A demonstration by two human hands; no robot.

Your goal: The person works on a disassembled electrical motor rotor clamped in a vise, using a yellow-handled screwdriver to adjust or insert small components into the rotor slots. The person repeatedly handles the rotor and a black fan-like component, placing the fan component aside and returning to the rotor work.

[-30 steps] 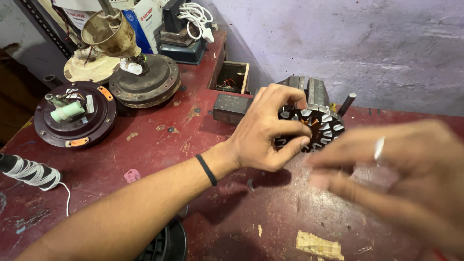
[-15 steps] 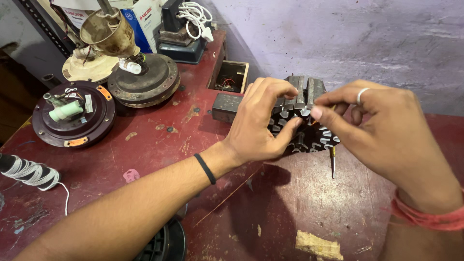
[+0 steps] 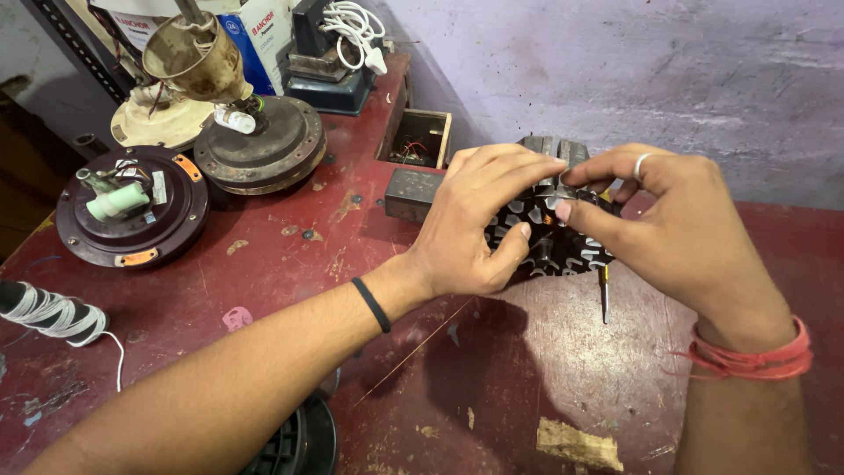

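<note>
Head view: both hands meet over a dark, toothed fan-motor stator core (image 3: 549, 237) held above the worn red tabletop (image 3: 545, 369), close to the purple wall (image 3: 668, 79). The left hand (image 3: 479, 220) wraps the core's left side, fingers curled over its top edge and thumb pressed against the front teeth; a black band (image 3: 372, 304) circles that wrist. The right hand (image 3: 668, 229) closes on the core from the right, its fingertips pinching at the upper slots, with a silver ring (image 3: 641, 165) on 1 finger and red threads (image 3: 747, 356) around the wrist. A thin screwdriver tip (image 3: 604, 295) hangs down below the right hand, just beside the core; how it is held is hidden by the fingers. A fine copper wire (image 3: 413, 356) runs across the tabletop under the left forearm

To the left, well apart from the hands, a dark round motor housing (image 3: 132, 207) lies with a pale green capacitor (image 3: 117, 200) on top. Beside it a second, rusty motor housing (image 3: 259, 145) lies below a tarnished brass-coloured cup (image 3: 193, 53). A small open wooden box (image 3: 420, 138) stands near the wall, and a dark metal block (image 3: 411, 193) lies just left of the left hand. At the far left edge lies a spool wound with white thread (image 3: 48, 310). A scrap of wood (image 3: 576, 444) lies on the near tabletop, and a black ribbed disc (image 3: 294, 440) shows partly under the left forearm
</note>
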